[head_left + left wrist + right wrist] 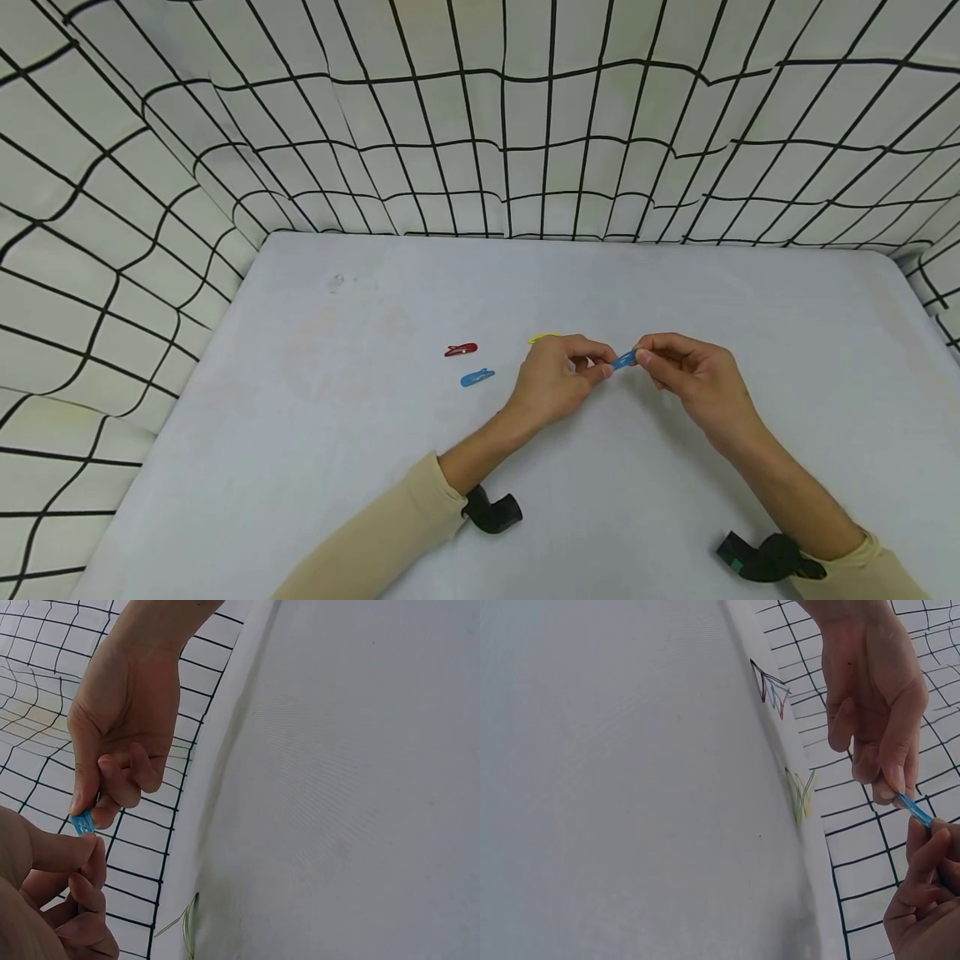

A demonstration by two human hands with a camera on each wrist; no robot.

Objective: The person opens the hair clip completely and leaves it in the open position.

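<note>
A small blue snap hair clip (624, 360) is held above the white table between both hands. My left hand (553, 382) pinches its left end between thumb and forefinger. At the other end, the right hand (703, 385) grips it the same way, with the thumb in front. Both wrist views show the blue clip (83, 822) bridging the two sets of fingertips, which cover its ends. Just behind the left hand lies a yellow hair clip (544, 337), partly hidden by that hand. Left of it are a red hair clip (461, 349) and another blue hair clip (477, 377).
The white tabletop (337, 433) spreads under the arms. A black wire grid (525, 150) over white sheeting rises along the back and left side, with more grid at the right edge. Black wrist-worn devices (493, 510) sit at both beige sleeves (390, 521).
</note>
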